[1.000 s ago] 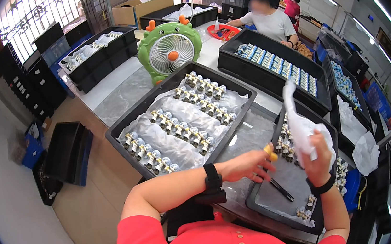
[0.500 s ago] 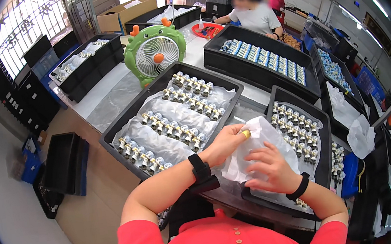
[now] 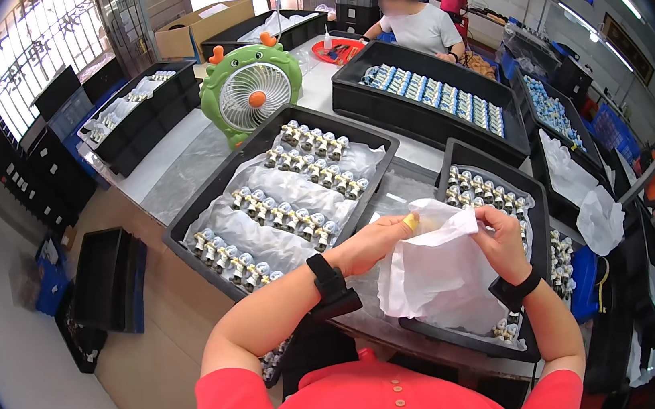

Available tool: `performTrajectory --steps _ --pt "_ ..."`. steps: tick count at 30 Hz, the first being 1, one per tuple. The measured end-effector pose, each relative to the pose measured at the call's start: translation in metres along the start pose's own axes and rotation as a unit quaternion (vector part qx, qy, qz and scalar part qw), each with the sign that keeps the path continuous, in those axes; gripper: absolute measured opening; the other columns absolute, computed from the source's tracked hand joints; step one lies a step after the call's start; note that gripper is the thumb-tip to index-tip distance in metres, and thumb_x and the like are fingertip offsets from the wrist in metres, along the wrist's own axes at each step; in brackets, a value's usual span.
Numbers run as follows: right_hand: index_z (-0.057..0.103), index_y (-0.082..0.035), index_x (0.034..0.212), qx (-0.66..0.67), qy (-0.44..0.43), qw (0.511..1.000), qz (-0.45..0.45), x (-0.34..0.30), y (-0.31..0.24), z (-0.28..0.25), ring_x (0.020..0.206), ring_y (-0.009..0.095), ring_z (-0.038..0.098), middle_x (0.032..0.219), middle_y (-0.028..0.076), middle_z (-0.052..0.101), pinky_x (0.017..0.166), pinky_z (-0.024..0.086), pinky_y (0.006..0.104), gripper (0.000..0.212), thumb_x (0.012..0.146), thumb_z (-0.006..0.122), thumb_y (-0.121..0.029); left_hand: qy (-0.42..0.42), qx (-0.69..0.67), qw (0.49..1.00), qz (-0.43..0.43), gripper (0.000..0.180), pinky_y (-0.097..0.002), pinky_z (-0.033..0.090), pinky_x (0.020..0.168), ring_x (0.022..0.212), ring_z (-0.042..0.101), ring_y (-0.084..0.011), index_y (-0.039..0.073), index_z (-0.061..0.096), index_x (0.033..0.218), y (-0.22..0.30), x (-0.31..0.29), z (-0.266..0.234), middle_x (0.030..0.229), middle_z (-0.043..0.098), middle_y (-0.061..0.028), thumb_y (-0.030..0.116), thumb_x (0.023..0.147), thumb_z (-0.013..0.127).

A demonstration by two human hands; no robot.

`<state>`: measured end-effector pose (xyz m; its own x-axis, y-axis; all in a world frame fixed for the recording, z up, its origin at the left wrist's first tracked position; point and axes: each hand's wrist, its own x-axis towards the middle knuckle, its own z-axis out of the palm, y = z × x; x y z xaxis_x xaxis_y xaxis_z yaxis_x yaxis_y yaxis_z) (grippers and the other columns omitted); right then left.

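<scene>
A crumpled sheet of thin white paper [image 3: 436, 269] hangs between my two hands. My left hand [image 3: 373, 246] pinches its upper left edge, a yellow covering on one fingertip. At the upper right edge, my right hand [image 3: 503, 246] grips the paper between thumb and fingers. Beneath and behind the sheet lies the right black tray [image 3: 540, 216] with rows of small white-and-dark figurines [image 3: 481, 187], partly hidden by the paper. To the left stands another black tray [image 3: 390, 149], where rows of similar figurines [image 3: 284, 213] alternate with folded white paper.
A green fan [image 3: 256, 91] stands behind the left tray. Beyond is a deep black tray [image 3: 427, 124] of blue-and-white pieces, with a co-worker [image 3: 420, 28] behind it. A red dish [image 3: 338, 48] holds tools. More loose white paper [image 3: 601, 220] lies at the right.
My right hand has moved up and right from the front of the paper and now grips its upper right edge. The sheet is spread wider between both hands.
</scene>
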<state>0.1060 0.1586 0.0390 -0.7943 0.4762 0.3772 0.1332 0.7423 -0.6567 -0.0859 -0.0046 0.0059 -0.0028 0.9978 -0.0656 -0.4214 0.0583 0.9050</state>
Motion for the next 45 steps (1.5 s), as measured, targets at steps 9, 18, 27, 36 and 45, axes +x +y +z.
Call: performTrajectory --steps 9,18,27,36,45 --pt "0.066 0.002 0.094 0.069 0.088 0.993 -0.043 -0.011 -0.032 -0.011 0.082 0.022 0.067 0.091 0.011 0.068 0.074 0.052 0.0262 0.017 0.077 0.065 0.001 0.106 -0.045 0.993 -0.009 0.035 -0.0291 0.051 0.079 0.093 0.062 -0.0117 0.005 0.060 0.115 -0.007 0.010 -0.013 0.108 0.065 -0.0041 0.033 0.100 0.044" --pt "0.062 -0.009 0.115 0.108 -0.499 0.848 -0.143 -0.038 -0.117 -0.043 0.093 0.029 0.064 0.103 0.012 0.065 0.082 0.051 0.0339 0.032 0.084 0.067 -0.015 0.175 0.029 0.984 0.024 0.017 -0.0259 0.048 0.070 0.079 0.058 -0.0080 0.005 0.063 0.105 0.014 0.010 -0.049 0.090 0.063 0.0004 0.016 0.095 0.055" --pt "0.047 -0.003 0.129 -0.067 -0.092 0.979 -0.167 0.059 -0.069 0.009 0.118 0.035 0.049 0.127 0.020 0.050 0.101 0.039 0.0384 0.059 0.077 0.072 -0.014 0.303 0.420 0.855 -0.022 0.017 -0.0247 0.040 0.063 0.070 0.048 -0.0064 0.003 0.064 0.097 0.071 -0.079 -0.114 0.078 0.059 0.0017 0.013 0.093 0.051" --pt "0.034 -0.002 0.140 0.278 -0.260 0.922 0.067 0.102 -0.048 0.091 0.120 0.021 0.049 0.129 0.015 0.051 0.102 0.037 0.0341 0.065 0.094 0.055 -0.042 0.411 0.525 0.746 0.010 0.019 -0.0355 0.047 0.075 0.083 0.061 -0.0288 0.001 0.065 0.100 0.076 -0.119 -0.139 0.089 0.065 -0.0161 0.009 0.085 0.057" --pt "0.026 -0.006 0.144 0.169 -0.387 0.905 0.044 0.097 -0.091 0.107 0.110 0.022 0.056 0.126 0.014 0.055 0.093 0.044 0.0341 0.075 0.087 0.065 -0.035 0.389 0.580 0.706 0.116 0.020 -0.0382 0.048 0.075 0.086 0.062 -0.0336 -0.001 0.063 0.099 0.058 -0.114 -0.139 0.093 0.065 -0.0194 0.002 0.081 0.053"
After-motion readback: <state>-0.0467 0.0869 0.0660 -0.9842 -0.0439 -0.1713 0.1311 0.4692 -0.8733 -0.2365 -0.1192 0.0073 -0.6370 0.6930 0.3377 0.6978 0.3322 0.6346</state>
